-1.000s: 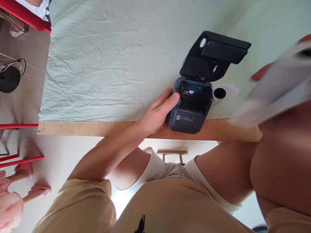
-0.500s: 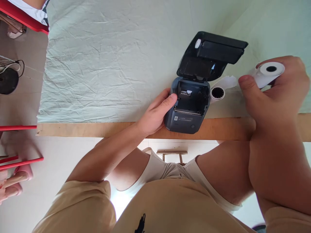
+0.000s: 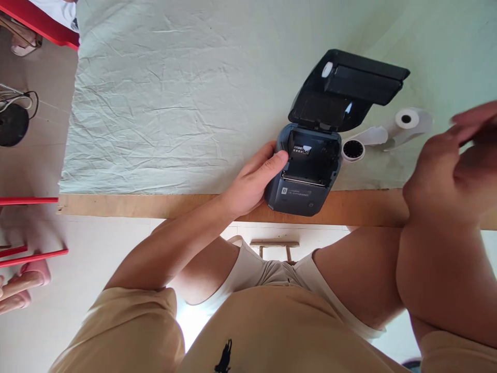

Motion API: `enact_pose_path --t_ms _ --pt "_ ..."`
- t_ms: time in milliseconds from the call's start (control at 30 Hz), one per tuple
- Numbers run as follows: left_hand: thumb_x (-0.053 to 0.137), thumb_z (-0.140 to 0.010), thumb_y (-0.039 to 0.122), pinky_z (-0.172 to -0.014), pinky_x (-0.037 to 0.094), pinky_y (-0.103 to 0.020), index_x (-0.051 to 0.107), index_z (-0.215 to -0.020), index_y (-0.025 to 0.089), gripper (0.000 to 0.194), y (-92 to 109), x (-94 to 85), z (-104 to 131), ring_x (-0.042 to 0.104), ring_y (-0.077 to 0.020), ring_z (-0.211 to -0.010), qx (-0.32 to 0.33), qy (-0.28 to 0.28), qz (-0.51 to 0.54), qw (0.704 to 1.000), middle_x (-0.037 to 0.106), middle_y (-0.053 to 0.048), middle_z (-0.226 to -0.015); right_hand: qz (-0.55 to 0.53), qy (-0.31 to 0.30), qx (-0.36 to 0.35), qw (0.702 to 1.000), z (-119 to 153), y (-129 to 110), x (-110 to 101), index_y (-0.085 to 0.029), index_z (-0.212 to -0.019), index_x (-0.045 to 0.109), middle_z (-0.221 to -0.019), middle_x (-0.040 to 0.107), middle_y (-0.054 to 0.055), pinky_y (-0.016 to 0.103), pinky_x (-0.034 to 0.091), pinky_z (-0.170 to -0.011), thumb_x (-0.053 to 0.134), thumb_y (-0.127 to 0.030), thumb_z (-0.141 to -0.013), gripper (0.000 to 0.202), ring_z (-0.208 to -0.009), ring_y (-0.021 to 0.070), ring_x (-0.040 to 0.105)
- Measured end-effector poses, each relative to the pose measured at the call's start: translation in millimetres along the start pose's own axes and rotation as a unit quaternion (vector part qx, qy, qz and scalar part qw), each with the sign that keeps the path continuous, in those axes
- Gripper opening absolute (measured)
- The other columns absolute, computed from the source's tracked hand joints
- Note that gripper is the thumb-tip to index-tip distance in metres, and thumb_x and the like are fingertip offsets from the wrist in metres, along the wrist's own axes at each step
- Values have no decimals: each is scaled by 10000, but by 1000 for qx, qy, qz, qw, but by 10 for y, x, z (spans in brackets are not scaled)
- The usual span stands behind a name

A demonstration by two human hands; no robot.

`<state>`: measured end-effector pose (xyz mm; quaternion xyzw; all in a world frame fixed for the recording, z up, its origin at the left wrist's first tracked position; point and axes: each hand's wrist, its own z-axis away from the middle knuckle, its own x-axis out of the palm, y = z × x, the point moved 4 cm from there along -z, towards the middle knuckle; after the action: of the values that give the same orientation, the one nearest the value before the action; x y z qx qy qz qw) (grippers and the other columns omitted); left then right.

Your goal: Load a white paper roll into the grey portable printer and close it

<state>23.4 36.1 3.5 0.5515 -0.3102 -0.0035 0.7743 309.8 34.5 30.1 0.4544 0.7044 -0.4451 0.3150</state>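
My left hand (image 3: 258,178) grips the left side of a dark blue-black portable label printer (image 3: 298,194), its thumb on the rim of the paper bay. The printer's lid (image 3: 334,96) stands swung open, and the bay shows no roll inside. Close by the printer's right side is a paper roll with a black core (image 3: 353,150), its loose end trailing right. A second white paper roll (image 3: 407,119) stands beyond it, partly unrolled. My right hand (image 3: 452,166) is apart from both rolls at the right edge; its fingers are bent, blurred and partly cut off by the frame.
A pale green wrinkled cloth (image 3: 174,103) covers the table, with a bare wooden front edge (image 3: 135,206). On the left are red chair parts (image 3: 42,23), a black round object with cables (image 3: 13,124) and another person's feet (image 3: 27,285). A wooden stool (image 3: 275,243) shows under the table.
My right hand has let go of the second white paper roll, which now stands on the cloth, and has moved right. The printer has shifted slightly right with my left hand still on it.
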Motion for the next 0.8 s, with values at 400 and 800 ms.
enact_pose_path --t_ms 400,800 --pt "1061 -1000 751 -852 671 -406 803 -1122 269 560 35 0 15 851 -279 -986 -12 20 -8 1000 863 -25 -1036 -103 14 -102 989 279 -200 114 -328 -1358 716 -1284 860 82 476 757 -876 828 -302 -1017 360 -1066 295 857" --pt "1015 -1038 779 -890 706 -429 805 -1158 271 563 21 -14 12 883 -299 -1036 -7 7 -19 1000 900 -41 -1098 -137 -47 -99 985 260 -207 144 -370 -1424 728 -1193 868 40 421 712 -805 808 -241 -1022 430 -965 276 857"
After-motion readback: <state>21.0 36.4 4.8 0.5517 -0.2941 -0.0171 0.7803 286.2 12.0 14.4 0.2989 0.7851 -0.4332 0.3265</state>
